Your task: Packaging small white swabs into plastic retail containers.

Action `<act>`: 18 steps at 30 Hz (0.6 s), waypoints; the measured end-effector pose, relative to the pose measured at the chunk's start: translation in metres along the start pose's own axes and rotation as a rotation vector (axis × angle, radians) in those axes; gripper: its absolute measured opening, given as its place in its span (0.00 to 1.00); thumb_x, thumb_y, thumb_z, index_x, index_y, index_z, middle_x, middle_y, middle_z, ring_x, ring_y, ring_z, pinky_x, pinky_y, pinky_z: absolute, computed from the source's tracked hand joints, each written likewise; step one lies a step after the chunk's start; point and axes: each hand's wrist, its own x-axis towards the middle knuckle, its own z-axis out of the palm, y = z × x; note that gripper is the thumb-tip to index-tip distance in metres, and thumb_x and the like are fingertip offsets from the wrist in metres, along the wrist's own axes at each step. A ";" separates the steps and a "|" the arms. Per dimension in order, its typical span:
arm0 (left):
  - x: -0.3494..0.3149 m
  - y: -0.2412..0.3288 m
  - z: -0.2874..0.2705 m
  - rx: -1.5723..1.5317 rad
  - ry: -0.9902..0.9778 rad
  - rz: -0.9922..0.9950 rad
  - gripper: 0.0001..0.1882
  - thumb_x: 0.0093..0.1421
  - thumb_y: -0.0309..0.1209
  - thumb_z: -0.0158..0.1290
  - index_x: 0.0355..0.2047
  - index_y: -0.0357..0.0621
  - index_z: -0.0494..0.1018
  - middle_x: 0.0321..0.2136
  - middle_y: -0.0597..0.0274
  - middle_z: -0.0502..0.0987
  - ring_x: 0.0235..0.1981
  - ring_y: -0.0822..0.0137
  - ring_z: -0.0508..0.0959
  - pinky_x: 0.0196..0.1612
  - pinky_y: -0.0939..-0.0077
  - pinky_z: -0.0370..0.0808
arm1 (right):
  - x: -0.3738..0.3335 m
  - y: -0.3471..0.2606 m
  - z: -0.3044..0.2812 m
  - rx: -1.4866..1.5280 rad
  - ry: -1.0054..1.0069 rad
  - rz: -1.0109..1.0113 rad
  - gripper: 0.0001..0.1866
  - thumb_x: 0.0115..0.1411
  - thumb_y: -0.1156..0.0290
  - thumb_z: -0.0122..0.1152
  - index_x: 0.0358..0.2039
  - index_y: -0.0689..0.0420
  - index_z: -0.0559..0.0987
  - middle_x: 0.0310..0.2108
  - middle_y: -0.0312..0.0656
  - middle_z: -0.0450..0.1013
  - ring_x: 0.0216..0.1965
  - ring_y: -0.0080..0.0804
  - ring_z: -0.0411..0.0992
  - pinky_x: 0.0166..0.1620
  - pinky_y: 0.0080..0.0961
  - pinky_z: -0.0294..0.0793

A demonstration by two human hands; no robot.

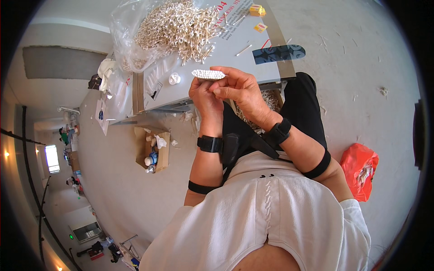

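A tight bundle of cotton swabs (208,74) is held up over the near edge of the table, its white tips packed side by side in a flat row. My left hand (205,95) is closed round the bundle from below and from the left. At its right end, the fingers of my right hand (242,90) curl against the tips, with the thumb bent in toward the left hand. The sticks are mostly hidden by my hands. Beyond them, a large heap of loose cotton swabs (178,29) spills out of a clear plastic bag (122,27) on the table.
A small white round container (174,78) stands left of my hands on the table (212,56). To the right lie a dark patterned strip (279,54) and yellow packets (257,10). A cardboard box (140,149) and a red plastic bag (357,165) are on the floor.
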 end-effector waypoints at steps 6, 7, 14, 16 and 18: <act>-0.001 0.003 0.007 -0.052 0.054 -0.006 0.06 0.51 0.16 0.46 0.25 0.37 0.72 0.24 0.61 0.75 0.24 0.72 0.75 0.28 0.82 0.73 | 0.001 0.001 0.000 -0.002 0.011 -0.006 0.23 0.52 0.84 0.57 0.51 0.60 0.71 0.31 0.35 0.74 0.32 0.18 0.70 0.39 0.16 0.71; -0.001 0.003 0.007 -0.052 0.054 -0.006 0.06 0.51 0.16 0.46 0.25 0.37 0.72 0.24 0.61 0.75 0.24 0.72 0.75 0.28 0.82 0.73 | 0.001 0.002 0.000 -0.002 0.011 -0.006 0.23 0.52 0.84 0.57 0.51 0.60 0.71 0.31 0.35 0.74 0.32 0.18 0.70 0.39 0.16 0.71; -0.001 0.003 0.007 -0.041 0.047 -0.001 0.06 0.50 0.15 0.46 0.24 0.36 0.72 0.24 0.61 0.75 0.24 0.71 0.76 0.28 0.81 0.74 | 0.002 0.002 -0.001 0.001 0.027 0.003 0.22 0.52 0.83 0.58 0.50 0.60 0.72 0.29 0.34 0.73 0.31 0.18 0.69 0.37 0.16 0.70; 0.001 0.001 0.005 -0.040 0.051 -0.003 0.06 0.49 0.15 0.46 0.24 0.36 0.72 0.24 0.61 0.75 0.24 0.71 0.76 0.28 0.81 0.74 | 0.002 0.002 0.000 0.000 0.028 0.004 0.22 0.52 0.83 0.58 0.50 0.60 0.72 0.29 0.34 0.73 0.30 0.18 0.68 0.37 0.16 0.70; 0.002 0.000 0.003 0.004 0.024 0.028 0.05 0.53 0.20 0.45 0.27 0.38 0.72 0.25 0.61 0.75 0.25 0.70 0.76 0.28 0.80 0.74 | 0.002 0.002 0.000 0.016 0.025 -0.002 0.22 0.52 0.82 0.59 0.50 0.60 0.72 0.29 0.33 0.73 0.31 0.18 0.68 0.37 0.15 0.70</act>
